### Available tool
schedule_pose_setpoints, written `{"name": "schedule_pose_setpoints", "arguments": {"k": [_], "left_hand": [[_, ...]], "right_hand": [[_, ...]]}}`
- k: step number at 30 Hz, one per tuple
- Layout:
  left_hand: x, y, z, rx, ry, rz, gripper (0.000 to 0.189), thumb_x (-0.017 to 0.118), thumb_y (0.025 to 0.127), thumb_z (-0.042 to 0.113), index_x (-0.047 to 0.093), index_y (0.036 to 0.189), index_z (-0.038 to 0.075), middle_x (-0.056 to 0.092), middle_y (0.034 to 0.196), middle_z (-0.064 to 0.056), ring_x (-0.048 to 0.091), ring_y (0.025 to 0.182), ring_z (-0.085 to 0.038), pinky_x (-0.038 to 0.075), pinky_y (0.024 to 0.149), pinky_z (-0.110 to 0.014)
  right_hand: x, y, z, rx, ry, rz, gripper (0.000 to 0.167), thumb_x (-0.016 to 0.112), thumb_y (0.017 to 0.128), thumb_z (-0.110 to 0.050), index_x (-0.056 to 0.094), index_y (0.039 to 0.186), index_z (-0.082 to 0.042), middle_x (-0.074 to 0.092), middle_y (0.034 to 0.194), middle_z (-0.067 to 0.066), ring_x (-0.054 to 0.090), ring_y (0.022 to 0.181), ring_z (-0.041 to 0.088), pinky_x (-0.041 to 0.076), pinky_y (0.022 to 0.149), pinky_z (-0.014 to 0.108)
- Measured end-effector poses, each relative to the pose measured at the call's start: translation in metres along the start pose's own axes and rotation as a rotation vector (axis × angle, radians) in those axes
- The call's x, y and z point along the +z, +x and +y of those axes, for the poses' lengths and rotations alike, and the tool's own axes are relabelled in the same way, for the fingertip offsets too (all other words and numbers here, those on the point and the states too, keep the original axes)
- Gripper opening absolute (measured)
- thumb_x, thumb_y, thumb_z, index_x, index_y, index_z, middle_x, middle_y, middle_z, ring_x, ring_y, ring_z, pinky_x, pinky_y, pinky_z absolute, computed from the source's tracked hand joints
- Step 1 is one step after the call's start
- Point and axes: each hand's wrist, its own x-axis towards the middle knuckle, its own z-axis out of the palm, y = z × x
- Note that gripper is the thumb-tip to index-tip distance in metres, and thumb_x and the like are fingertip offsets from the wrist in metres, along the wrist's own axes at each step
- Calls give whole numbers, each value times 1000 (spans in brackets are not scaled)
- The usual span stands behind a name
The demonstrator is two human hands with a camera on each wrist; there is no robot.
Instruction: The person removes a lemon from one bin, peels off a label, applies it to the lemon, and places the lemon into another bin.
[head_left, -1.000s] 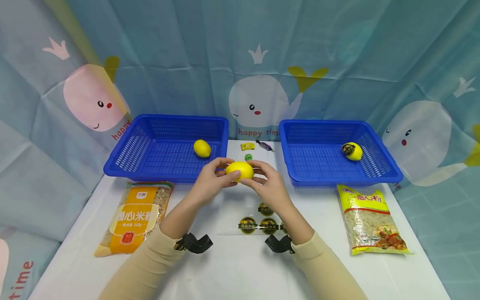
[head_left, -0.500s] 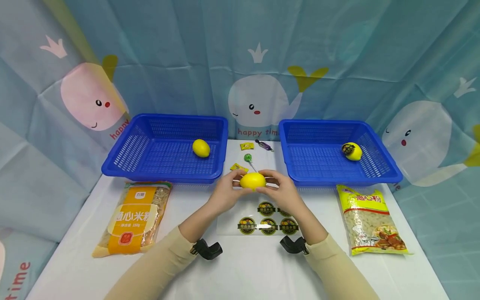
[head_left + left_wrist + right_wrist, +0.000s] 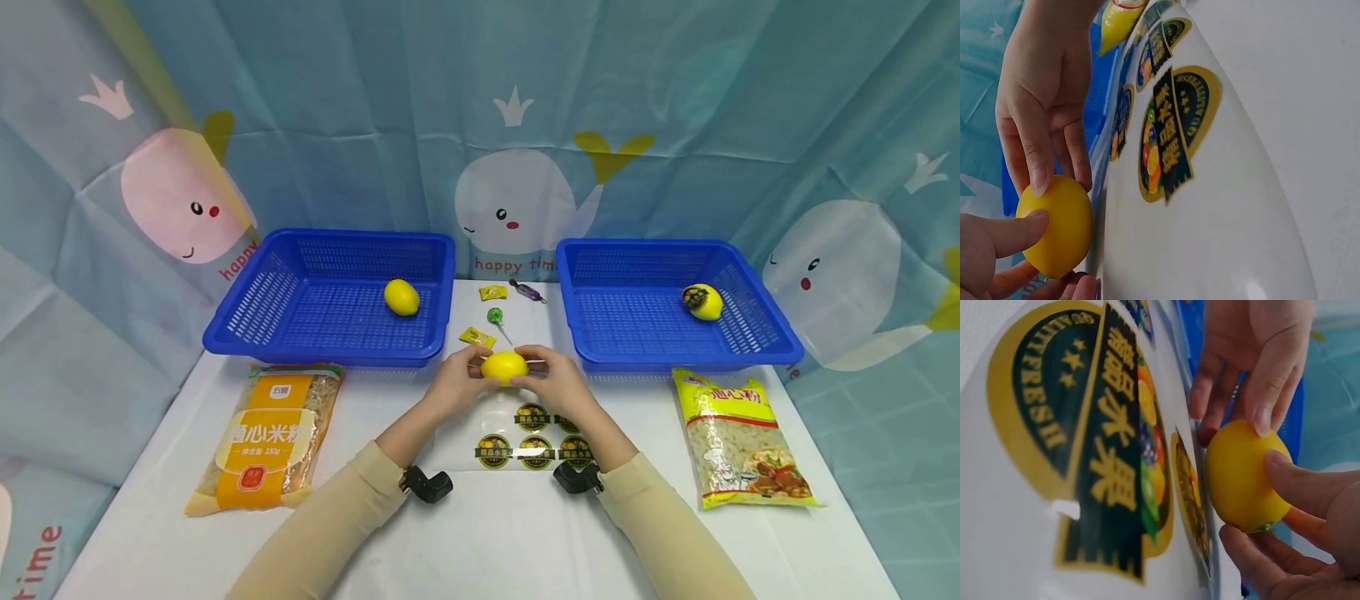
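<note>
Both hands hold one yellow lemon [image 3: 505,368] between them, above the far edge of a sticker sheet [image 3: 453,446]. My left hand [image 3: 453,387] grips its left end, thumb on the near side and fingers behind. From the right, my right hand [image 3: 564,385] pinches the other end in the same way. In the right wrist view a small green tip shows on the lemon [image 3: 1244,478]. The sheet is clear and bears several round black-and-gold fruit stickers [image 3: 536,452]; they lie just below the hands.
A blue basket [image 3: 322,354] at back left holds a lemon [image 3: 402,297]. Another blue basket [image 3: 682,358] at back right holds a lemon with a sticker [image 3: 702,302]. Between them lie a lollipop [image 3: 495,317] and wrapped candies [image 3: 492,292]. Pasta bags [image 3: 266,437] flank the sheet.
Both hands have brought the lemon rightward and closer to the body, over the sheet. This uncovered the lollipop and a yellow candy. During the last half second they shifted only slightly.
</note>
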Motion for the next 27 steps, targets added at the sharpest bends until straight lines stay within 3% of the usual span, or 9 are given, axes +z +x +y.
{"name": "schedule_pose_setpoints", "arguments": {"k": [5, 17, 27], "left_hand": [[3, 2, -3, -8, 32, -12, 53, 80, 88, 15, 58, 135, 6, 67, 125, -15, 67, 107, -26, 55, 95, -39], [1, 4, -6, -44, 10, -20, 70, 83, 81, 7, 50, 143, 6, 66, 122, -14, 65, 101, -23, 55, 91, -37], [0, 0, -7, -27, 14, -33, 55, 81, 85, 10, 57, 134, 6, 68, 118, -14, 67, 93, -19, 57, 85, -34]], "right_hand": [[0, 1, 4, 13, -13, -16, 55, 80, 88, -25, 60, 138, -14, 60, 141, 9, 62, 124, 33, 55, 99, 44], [-1, 0, 3, 23, 28, -31, 68, 83, 85, -23, 52, 145, -12, 57, 144, 14, 62, 125, 35, 57, 95, 43], [0, 0, 2, 33, -55, -23, 58, 80, 88, -25, 57, 141, -15, 60, 141, 12, 65, 120, 31, 57, 95, 42]]}}
